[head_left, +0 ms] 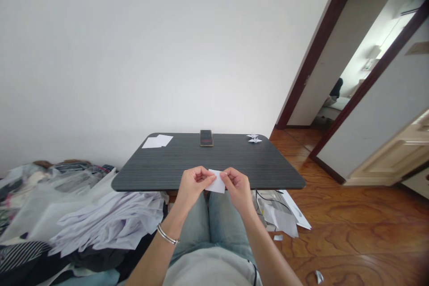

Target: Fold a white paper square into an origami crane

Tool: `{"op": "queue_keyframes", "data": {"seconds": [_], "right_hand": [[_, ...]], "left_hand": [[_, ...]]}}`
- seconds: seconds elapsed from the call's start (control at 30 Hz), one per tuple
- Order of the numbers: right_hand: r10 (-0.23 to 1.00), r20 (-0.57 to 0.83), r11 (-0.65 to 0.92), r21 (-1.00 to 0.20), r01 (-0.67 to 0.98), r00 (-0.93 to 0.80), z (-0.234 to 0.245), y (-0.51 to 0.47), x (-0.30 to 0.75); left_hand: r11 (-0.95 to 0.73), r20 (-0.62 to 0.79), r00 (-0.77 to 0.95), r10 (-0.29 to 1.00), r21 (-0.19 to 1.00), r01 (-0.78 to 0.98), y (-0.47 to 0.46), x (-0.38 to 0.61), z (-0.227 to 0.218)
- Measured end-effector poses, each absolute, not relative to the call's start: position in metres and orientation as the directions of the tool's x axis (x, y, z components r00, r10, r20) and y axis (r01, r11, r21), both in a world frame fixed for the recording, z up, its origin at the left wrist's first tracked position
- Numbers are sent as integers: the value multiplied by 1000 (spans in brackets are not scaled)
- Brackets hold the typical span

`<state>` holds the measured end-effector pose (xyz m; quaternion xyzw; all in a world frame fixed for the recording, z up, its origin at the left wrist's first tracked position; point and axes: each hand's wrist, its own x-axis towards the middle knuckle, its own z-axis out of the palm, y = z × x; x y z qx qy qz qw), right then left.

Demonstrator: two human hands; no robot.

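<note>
A small white square of paper (217,183) is held up over the near edge of the dark table (187,156). My left hand (195,181) pinches its left side between thumb and fingers. On the opposite side, my right hand (237,183) grips the upper right corner the same way. Whether the paper is folded in layers I cannot tell. Two folded white paper cranes (255,140) rest at the table's far right. White paper sheets (153,142) lie overlapping at the far left.
A phone on a stand (206,138) is at the table's back middle, by the white wall. Piled clothes and plastic bags (110,219) fill the floor at left. Papers (281,220) and cables lie below the table's right side. A doorway opens at right.
</note>
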<state>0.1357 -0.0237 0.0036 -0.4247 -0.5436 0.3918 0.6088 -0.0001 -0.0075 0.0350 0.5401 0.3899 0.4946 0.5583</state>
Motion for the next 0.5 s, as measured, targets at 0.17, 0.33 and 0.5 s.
{"op": "queue_keyframes", "data": {"seconds": [0.17, 0.33, 0.5], "right_hand": [[931, 346, 348, -938, 8, 114, 4, -24, 135], [923, 365, 365, -931, 26, 126, 5, -26, 134], [920, 370, 370, -929, 29, 129, 5, -25, 136]], "left_hand": [[-76, 103, 199, 975, 988, -138, -7, 0, 33], [-118, 142, 197, 970, 984, -131, -8, 0, 30], [-123, 157, 237, 959, 981, -150, -9, -1, 31]]}}
